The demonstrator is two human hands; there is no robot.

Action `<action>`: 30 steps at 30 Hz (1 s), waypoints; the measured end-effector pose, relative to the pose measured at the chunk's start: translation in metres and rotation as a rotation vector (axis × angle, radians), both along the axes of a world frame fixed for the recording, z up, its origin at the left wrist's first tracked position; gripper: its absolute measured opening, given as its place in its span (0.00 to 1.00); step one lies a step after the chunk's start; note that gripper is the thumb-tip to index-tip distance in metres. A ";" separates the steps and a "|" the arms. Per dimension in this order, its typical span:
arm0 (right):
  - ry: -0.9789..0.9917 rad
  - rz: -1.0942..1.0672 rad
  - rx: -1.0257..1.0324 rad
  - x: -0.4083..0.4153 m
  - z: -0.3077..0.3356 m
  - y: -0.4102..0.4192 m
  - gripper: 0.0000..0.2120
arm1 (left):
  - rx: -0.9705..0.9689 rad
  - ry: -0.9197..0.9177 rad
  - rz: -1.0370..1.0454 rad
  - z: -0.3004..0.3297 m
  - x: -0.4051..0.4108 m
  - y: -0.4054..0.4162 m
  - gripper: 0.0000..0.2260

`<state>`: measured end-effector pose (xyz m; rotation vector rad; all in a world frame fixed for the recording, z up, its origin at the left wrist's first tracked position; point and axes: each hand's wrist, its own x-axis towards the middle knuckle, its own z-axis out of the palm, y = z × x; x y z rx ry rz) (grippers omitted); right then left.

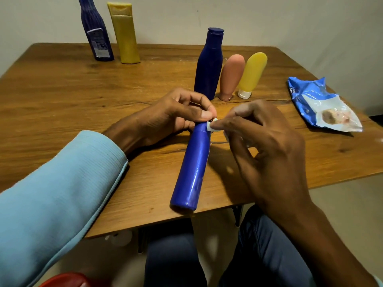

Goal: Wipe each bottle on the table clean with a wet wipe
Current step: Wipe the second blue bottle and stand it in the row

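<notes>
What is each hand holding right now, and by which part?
The left hand grips the lying blue plastic bottle at its neck end. The right hand pinches a small white wet wipe between thumb and fingertips, against the same neck.

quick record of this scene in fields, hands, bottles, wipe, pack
left hand: left hand grips the cap end of the lying blue bottle
right hand: right hand pinches the wet wipe against that bottle's neck
standing nearby: dark blue bottle, pink tube and yellow tube, both tubes cap down
far left: labelled blue bottle, yellow bottle, upright
wipe pack: blue wipe pack lies at the right on the wooden table
</notes>
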<state>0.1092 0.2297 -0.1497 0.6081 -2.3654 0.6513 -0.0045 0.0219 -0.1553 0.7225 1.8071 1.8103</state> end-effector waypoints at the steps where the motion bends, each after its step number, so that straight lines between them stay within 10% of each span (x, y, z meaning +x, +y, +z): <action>1: 0.002 0.011 -0.001 -0.001 0.000 -0.004 0.12 | 0.007 -0.010 -0.005 0.000 0.000 0.000 0.12; 15: -0.090 -0.061 -0.314 0.014 -0.001 0.020 0.13 | 0.073 -0.099 -0.127 0.003 0.001 -0.006 0.14; 30: -0.088 -0.053 -0.160 -0.010 -0.001 -0.007 0.09 | 0.037 -0.085 -0.104 0.006 0.006 -0.004 0.14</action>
